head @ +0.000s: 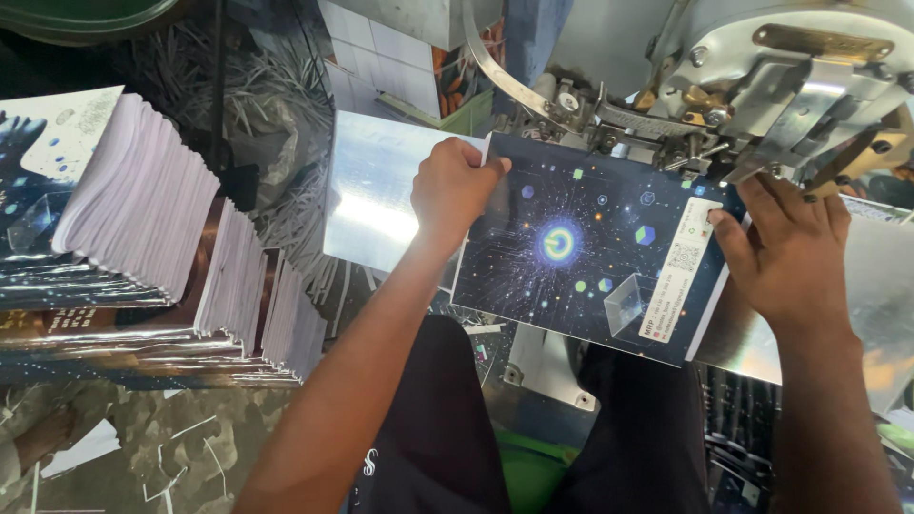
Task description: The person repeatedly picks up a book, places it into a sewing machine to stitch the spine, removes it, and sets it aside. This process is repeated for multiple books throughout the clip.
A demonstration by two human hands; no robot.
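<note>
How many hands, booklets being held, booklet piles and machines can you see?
Hands: 2, the left hand and the right hand
Dark booklet held by both hands: 1
Booklet pile: 1
Metal machine: 1
Total: 5

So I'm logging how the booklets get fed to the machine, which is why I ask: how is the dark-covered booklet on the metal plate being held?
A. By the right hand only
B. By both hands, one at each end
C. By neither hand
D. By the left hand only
B: the left hand grips the booklet at its upper left corner and the right hand presses its right edge, under the machine head.
</note>
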